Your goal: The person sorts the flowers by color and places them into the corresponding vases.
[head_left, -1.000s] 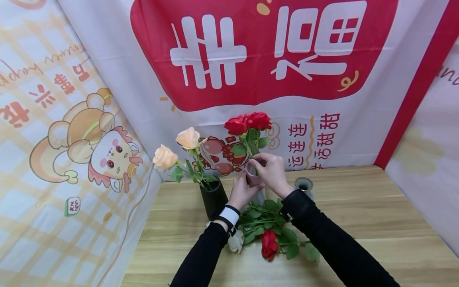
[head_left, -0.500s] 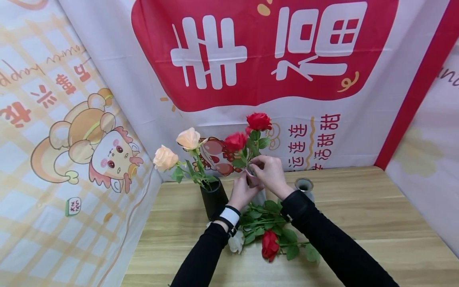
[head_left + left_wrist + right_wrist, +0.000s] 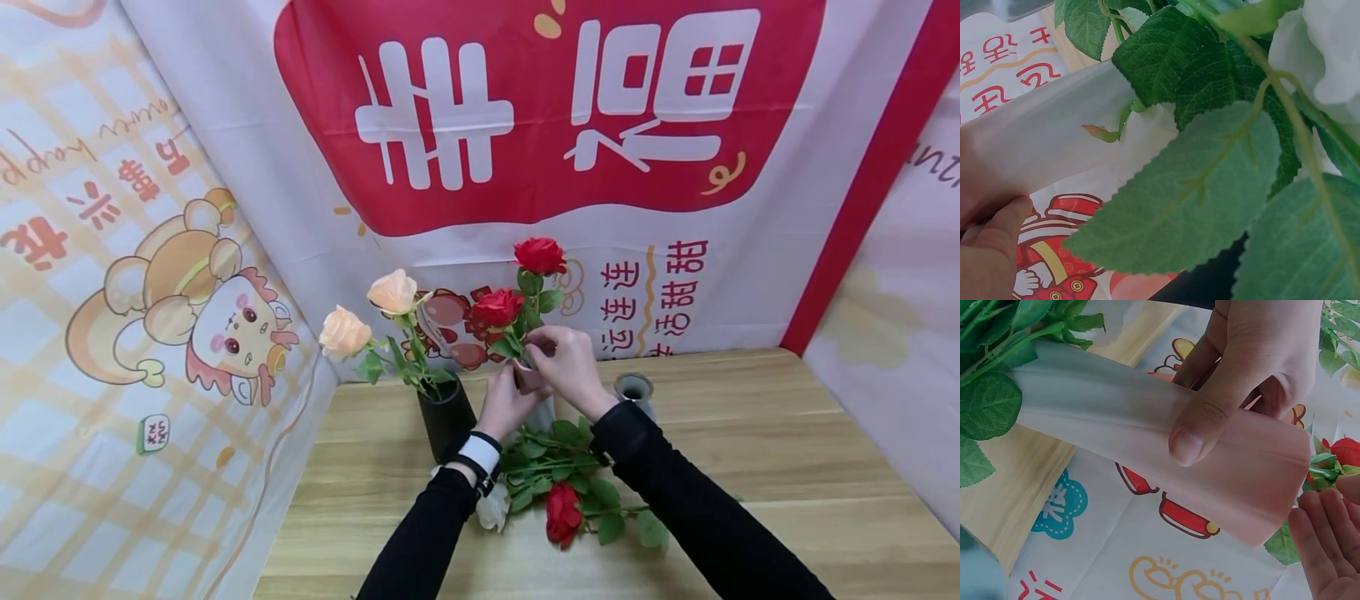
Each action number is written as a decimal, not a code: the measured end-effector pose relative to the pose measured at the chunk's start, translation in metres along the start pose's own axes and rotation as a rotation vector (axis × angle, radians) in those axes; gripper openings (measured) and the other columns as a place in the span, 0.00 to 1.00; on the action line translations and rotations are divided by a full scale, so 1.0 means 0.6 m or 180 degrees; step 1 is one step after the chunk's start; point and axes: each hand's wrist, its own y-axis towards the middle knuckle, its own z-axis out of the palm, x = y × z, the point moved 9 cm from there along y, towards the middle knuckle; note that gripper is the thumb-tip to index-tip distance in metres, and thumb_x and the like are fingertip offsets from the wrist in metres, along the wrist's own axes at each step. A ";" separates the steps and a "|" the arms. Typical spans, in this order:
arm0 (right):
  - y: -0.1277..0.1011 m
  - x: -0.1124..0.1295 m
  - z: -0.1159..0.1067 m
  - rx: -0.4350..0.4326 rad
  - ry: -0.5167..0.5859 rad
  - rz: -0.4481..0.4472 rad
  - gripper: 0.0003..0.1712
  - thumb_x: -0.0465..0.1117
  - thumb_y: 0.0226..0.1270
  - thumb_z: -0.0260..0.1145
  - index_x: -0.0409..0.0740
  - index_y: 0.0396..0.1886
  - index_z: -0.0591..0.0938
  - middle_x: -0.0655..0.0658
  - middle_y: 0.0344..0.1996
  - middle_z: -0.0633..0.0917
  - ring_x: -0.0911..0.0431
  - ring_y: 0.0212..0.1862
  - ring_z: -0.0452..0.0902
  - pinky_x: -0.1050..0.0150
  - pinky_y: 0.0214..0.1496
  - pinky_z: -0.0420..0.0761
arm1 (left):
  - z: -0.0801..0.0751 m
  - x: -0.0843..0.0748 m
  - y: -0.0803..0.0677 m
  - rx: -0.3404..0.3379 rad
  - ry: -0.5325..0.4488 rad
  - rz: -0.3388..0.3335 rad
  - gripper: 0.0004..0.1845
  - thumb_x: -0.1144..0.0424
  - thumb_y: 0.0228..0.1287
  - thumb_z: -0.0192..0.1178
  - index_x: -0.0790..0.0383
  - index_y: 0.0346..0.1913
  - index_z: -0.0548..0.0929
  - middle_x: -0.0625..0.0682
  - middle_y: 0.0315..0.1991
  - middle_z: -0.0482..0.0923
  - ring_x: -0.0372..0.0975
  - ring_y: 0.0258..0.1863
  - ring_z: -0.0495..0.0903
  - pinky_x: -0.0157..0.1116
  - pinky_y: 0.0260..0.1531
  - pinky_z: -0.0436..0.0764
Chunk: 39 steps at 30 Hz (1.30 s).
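Note:
My left hand (image 3: 510,402) holds a vase (image 3: 1247,472) that fades from pink at its mouth to pale grey-white lower down. In the right wrist view its thumb presses the vase's side, fingers behind. Two red roses rise from the mouth in the head view: a taller one (image 3: 540,255) and a lower one (image 3: 497,308) leaning left. My right hand (image 3: 568,367) pinches at the stems just above the rim, thumb and forefinger together. Leaves and a white rose (image 3: 1322,56) fill much of the left wrist view, where the left hand's fingers touch the vase.
A black vase (image 3: 446,417) with two peach roses (image 3: 393,292) stands to the left. A small grey vase (image 3: 635,390) is at the right. Between the forearms, a red rose (image 3: 563,514), a white rose and leafy stems lie on the wooden table (image 3: 750,467).
The left red rose has sunk from beside the other bloom to a clearly lower height. My right hand stays by the vase mouth, and my left hand keeps its hold on the vase.

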 end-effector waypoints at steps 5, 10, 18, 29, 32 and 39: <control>-0.001 0.000 -0.003 -0.0042 0.0001 -0.0053 0.05 0.31 0.60 0.71 0.38 0.37 0.88 0.46 0.30 0.87 0.59 0.30 0.81 0.61 0.32 0.80 | 0.000 0.001 0.000 -0.0007 0.0000 -0.0011 0.26 0.43 0.57 0.70 0.57 0.48 0.75 0.52 0.39 0.80 0.40 0.38 0.80 0.38 0.37 0.79; -0.001 -0.002 -0.006 -0.0031 0.0008 -0.0003 0.06 0.31 0.59 0.72 0.37 0.37 0.88 0.47 0.29 0.86 0.59 0.29 0.80 0.62 0.32 0.79 | 0.000 0.002 0.001 -0.0044 0.0061 0.0030 0.26 0.42 0.57 0.69 0.57 0.46 0.75 0.52 0.39 0.80 0.40 0.38 0.80 0.39 0.37 0.79; -0.002 -0.009 -0.007 -0.0022 0.0032 0.0041 0.06 0.30 0.59 0.72 0.36 0.37 0.87 0.46 0.29 0.86 0.58 0.29 0.81 0.60 0.32 0.81 | 0.002 0.004 0.001 -0.0050 0.0037 0.0080 0.26 0.41 0.57 0.69 0.57 0.47 0.75 0.52 0.39 0.80 0.40 0.38 0.80 0.39 0.37 0.79; -0.014 -0.014 -0.026 -0.0062 0.0075 0.0003 0.06 0.31 0.60 0.72 0.35 0.38 0.87 0.45 0.30 0.86 0.56 0.31 0.82 0.58 0.33 0.82 | 0.003 0.003 0.000 -0.0036 -0.0030 0.0020 0.33 0.46 0.57 0.71 0.62 0.59 0.75 0.58 0.48 0.81 0.43 0.44 0.81 0.40 0.42 0.79; -0.021 -0.013 -0.035 -0.0074 0.0089 0.0013 0.06 0.31 0.60 0.72 0.36 0.38 0.87 0.46 0.31 0.86 0.56 0.32 0.81 0.60 0.33 0.82 | 0.005 0.004 -0.001 -0.0025 -0.0046 -0.0017 0.34 0.47 0.57 0.72 0.63 0.61 0.74 0.59 0.51 0.80 0.43 0.47 0.80 0.40 0.44 0.79; -0.038 -0.008 -0.053 -0.0085 0.0138 -0.0072 0.09 0.30 0.61 0.71 0.37 0.41 0.87 0.44 0.33 0.86 0.55 0.34 0.82 0.57 0.34 0.83 | 0.004 0.004 0.001 -0.0080 -0.0013 0.0007 0.35 0.49 0.55 0.74 0.64 0.60 0.74 0.59 0.51 0.80 0.43 0.46 0.81 0.40 0.44 0.80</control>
